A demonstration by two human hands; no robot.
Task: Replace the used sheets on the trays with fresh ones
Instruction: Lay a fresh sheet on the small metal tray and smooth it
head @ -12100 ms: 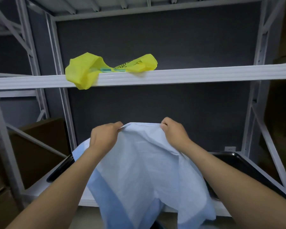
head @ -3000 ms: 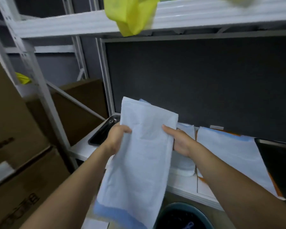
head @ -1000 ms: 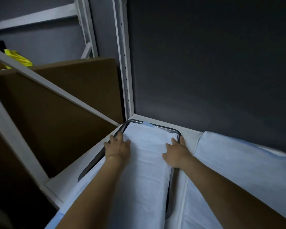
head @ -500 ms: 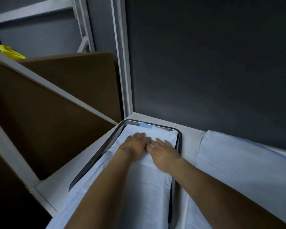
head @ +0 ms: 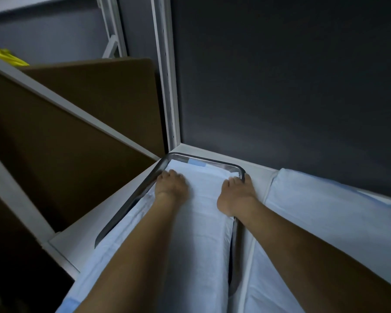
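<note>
Head view: a pale blue sheet lies along the metal tray, its near end draped over the tray's left rim. The left hand presses it at the tray's far left corner. The right hand presses at the far right corner, fingers extended and gripping nothing. A second sheet lies right of the tray.

Two grips, one tray, two sheets, one box
</note>
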